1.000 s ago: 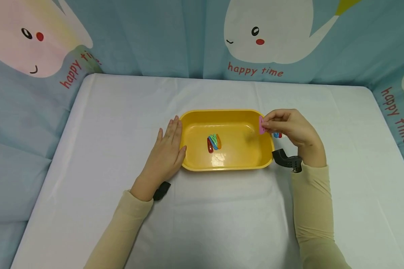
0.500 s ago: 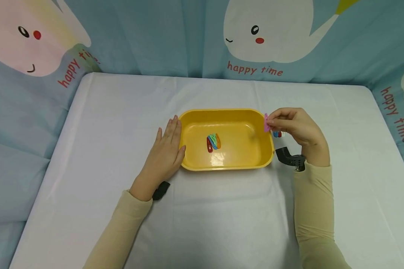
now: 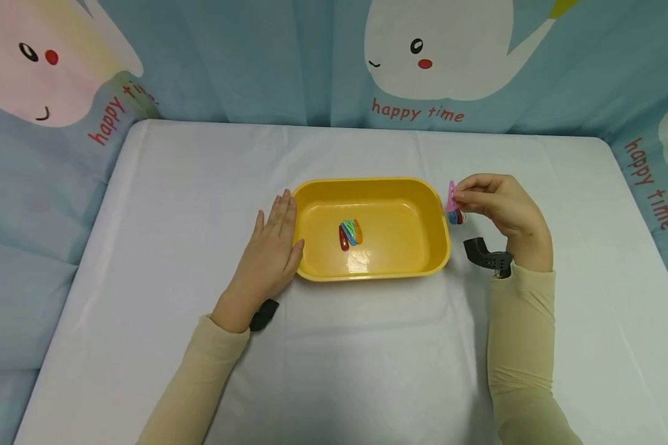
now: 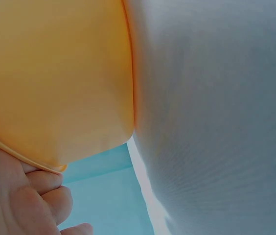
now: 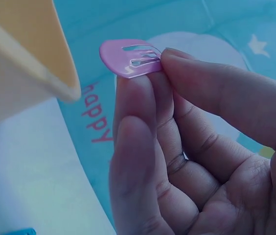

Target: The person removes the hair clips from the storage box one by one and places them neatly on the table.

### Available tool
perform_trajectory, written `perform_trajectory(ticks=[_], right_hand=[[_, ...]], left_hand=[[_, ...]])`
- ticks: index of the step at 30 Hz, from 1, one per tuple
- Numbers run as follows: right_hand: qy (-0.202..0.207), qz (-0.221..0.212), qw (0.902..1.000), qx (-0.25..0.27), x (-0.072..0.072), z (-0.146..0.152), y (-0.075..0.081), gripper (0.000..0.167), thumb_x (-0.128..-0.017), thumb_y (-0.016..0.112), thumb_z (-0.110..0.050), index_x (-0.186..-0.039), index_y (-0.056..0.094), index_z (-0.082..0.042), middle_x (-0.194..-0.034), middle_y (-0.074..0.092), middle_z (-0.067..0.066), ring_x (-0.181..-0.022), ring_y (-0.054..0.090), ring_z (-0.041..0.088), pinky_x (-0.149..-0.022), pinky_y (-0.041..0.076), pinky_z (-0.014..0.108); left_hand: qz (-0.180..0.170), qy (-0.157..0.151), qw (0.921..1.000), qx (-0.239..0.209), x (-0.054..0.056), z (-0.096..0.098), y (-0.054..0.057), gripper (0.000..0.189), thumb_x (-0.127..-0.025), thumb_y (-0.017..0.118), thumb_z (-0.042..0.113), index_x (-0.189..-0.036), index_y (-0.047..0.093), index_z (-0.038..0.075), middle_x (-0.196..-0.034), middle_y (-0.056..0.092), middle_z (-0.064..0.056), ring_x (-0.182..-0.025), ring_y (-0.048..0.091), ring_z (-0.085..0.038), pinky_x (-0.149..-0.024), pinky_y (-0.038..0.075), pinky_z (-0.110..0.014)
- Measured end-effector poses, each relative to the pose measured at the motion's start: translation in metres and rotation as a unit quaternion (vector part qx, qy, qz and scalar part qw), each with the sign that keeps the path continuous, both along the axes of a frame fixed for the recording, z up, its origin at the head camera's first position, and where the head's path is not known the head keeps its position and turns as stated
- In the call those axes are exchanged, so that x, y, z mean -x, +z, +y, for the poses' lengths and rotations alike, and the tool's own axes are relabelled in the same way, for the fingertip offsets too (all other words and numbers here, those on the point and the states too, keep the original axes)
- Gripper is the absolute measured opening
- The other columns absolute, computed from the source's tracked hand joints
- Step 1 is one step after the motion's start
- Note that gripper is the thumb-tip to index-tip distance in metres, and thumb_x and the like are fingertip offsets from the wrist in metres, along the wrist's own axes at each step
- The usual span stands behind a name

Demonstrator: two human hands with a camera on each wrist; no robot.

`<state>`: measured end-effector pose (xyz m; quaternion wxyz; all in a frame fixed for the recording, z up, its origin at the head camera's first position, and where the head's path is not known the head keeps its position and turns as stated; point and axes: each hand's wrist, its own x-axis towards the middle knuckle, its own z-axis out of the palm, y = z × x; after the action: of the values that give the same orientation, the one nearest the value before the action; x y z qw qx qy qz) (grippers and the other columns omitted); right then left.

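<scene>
My right hand (image 3: 503,207) pinches a pink snap hair clip (image 5: 128,58) between thumb and fingertips, just past the right end of a yellow plastic tub (image 3: 403,232). In the right wrist view the clip's slotted metal tongue shows. Inside the tub lies a small cluster of snap hair clips (image 3: 351,233) in red, blue, green and orange. Beneath the raised pink clip, blue and red hair clips (image 3: 455,217) lie on the cloth, partly hidden by the right hand. My left hand (image 3: 264,247) rests with straight fingers along the tub's left rim (image 4: 23,159).
The tub stands on a white-covered table (image 3: 367,371). Blue curtains (image 3: 267,62) with whale prints hang along the back and sides. A black wrist camera mount (image 3: 485,254) sticks out from the right wrist, another black mount (image 3: 264,314) from the left.
My right hand has moved right with the pink hair clip, from over the tub's right rim to outside it. The left hand stays against the tub. The head view has shifted slightly.
</scene>
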<state>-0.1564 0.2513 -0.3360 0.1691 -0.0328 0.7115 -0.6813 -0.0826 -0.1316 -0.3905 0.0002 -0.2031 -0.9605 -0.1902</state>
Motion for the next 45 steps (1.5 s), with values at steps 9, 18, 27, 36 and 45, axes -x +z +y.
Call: perform_trajectory(ticks=[9, 18, 27, 36, 45], right_hand=[[-0.039, -0.009, 0.9990, -0.020, 0.002, 0.013, -0.005, 0.010, -0.087, 0.063, 0.001, -0.083, 0.071, -0.003, -0.080, 0.068, 0.005, -0.070, 0.064, 0.016, -0.070, 0.053, 0.022], [-0.070, -0.033, 0.9965, -0.033, 0.003, 0.023, -0.011, 0.010, -0.087, 0.065, -0.001, -0.080, 0.072, -0.005, -0.079, 0.068, 0.003, -0.070, 0.064, 0.014, -0.069, 0.053, 0.021], [-0.088, -0.045, 0.9909, -0.092, 0.002, 0.035, -0.018, 0.015, -0.087, 0.065, -0.003, -0.077, 0.073, -0.010, -0.076, 0.068, 0.000, -0.070, 0.065, 0.011, -0.068, 0.053, 0.020], [-0.092, -0.055, 0.9817, -0.157, 0.007, 0.043, -0.031, 0.019, -0.088, 0.065, -0.007, -0.074, 0.073, -0.018, -0.073, 0.067, -0.008, -0.067, 0.061, 0.007, -0.067, 0.053, 0.019], [-0.096, -0.059, 0.9675, -0.226, 0.008, 0.049, -0.039, 0.017, -0.087, 0.068, -0.016, -0.072, 0.072, -0.024, -0.070, 0.064, -0.012, -0.064, 0.057, 0.005, -0.065, 0.051, 0.017]], left_hand=[[0.006, 0.000, 1.0000, -0.004, 0.000, 0.000, 0.000, 0.065, -0.099, 0.032, 0.026, -0.148, 0.006, -0.006, -0.157, -0.001, -0.016, -0.144, 0.001, -0.026, -0.112, 0.006, -0.051], [0.009, -0.003, 0.9999, -0.006, 0.000, 0.000, -0.001, 0.065, -0.099, 0.032, 0.026, -0.148, 0.006, -0.007, -0.157, -0.001, -0.016, -0.144, 0.001, -0.027, -0.112, 0.006, -0.052], [0.011, -0.004, 0.9999, -0.009, -0.001, 0.000, -0.002, 0.065, -0.099, 0.033, 0.025, -0.148, 0.006, -0.006, -0.156, 0.001, -0.017, -0.143, 0.002, -0.028, -0.112, 0.006, -0.052], [0.012, -0.003, 0.9999, -0.007, 0.000, 0.000, 0.000, 0.064, -0.099, 0.033, 0.025, -0.148, 0.007, -0.006, -0.156, 0.001, -0.017, -0.143, 0.002, -0.027, -0.112, 0.006, -0.052], [0.007, -0.002, 1.0000, -0.005, 0.000, 0.000, 0.000, 0.064, -0.099, 0.033, 0.026, -0.148, 0.007, -0.007, -0.156, 0.000, -0.017, -0.144, 0.001, -0.026, -0.112, 0.006, -0.052]])
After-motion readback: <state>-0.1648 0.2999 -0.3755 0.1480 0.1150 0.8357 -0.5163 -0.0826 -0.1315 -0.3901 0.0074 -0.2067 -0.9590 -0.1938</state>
